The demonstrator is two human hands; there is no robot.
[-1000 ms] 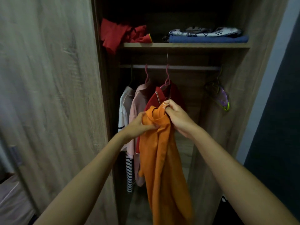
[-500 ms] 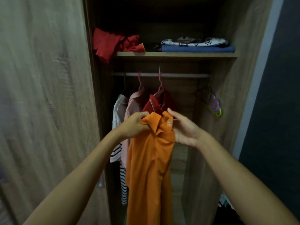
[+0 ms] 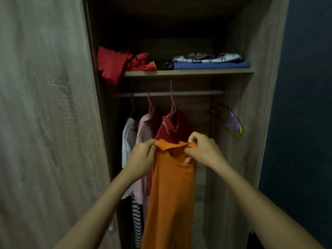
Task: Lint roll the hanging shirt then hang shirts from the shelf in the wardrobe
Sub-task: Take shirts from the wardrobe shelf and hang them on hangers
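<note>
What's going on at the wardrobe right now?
A person holds an orange polo shirt up in front of the open wardrobe, the left hand gripping one side of the collar and the right hand pinching the other. No hanger is in it yet. A dark red polo, a pink shirt and a white one hang on the rail. Spare hangers hang at the right. Folded clothes remain on the shelf.

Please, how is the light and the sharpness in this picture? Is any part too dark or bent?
Head view: dim light; wardrobe top above the shelf nearly black; orange shirt and both hands reasonably sharp; left door soft and smeared; wide-angle lens bows the door edges.
</note>
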